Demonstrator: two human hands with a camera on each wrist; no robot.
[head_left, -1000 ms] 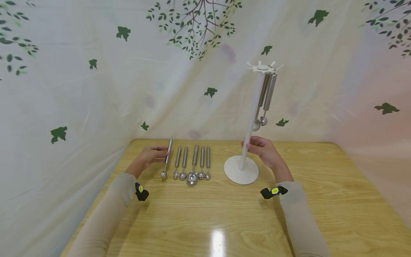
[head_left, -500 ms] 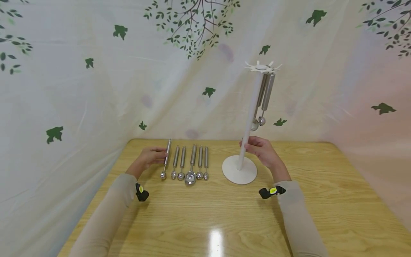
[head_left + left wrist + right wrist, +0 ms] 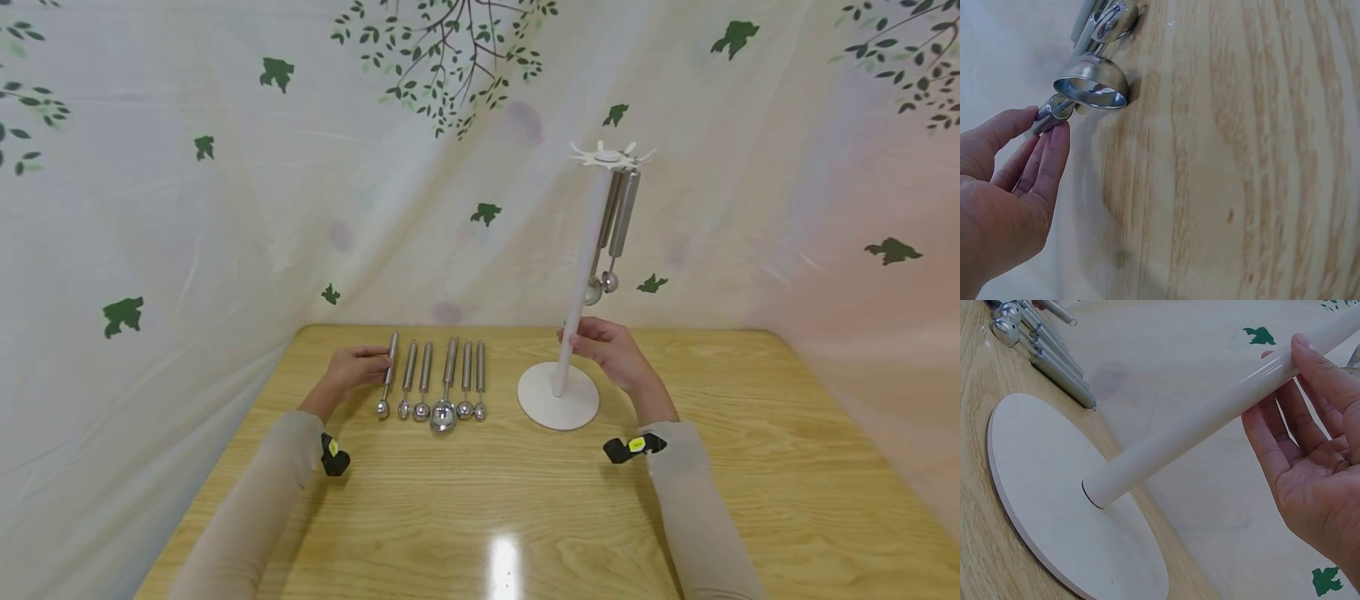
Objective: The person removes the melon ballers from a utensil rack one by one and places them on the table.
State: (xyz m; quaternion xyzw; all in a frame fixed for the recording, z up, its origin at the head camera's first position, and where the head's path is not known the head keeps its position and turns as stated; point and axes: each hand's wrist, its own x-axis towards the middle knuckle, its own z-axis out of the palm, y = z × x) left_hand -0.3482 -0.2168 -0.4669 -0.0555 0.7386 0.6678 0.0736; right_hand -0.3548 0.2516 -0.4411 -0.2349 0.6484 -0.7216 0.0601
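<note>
My left hand [image 3: 351, 372] pinches the steel handle of a small melon baller [image 3: 383, 408] at the left end of a row on the table. In the left wrist view its hollow round bowl [image 3: 1092, 81] faces the camera, thumb and fingertips on the handle behind it. My right hand [image 3: 621, 362] holds the white pole [image 3: 1210, 428] of a hanging stand low down, thumb on one side and fingers on the other. The stand's round base [image 3: 542, 407] rests on the table. Two steel scoops [image 3: 624, 218] hang from its hooked top [image 3: 606, 157], on the right side.
Several more steel scoops lie side by side right of the held one, among them a larger scoop [image 3: 443, 415] in the middle. The wooden table [image 3: 420, 517] ends at a pale curtain [image 3: 405, 208] printed with leaves and birds.
The handle end of the melon baller in my left hand has come down toward the table. My right hand stays on the pole, and the head view has shifted slightly.
</note>
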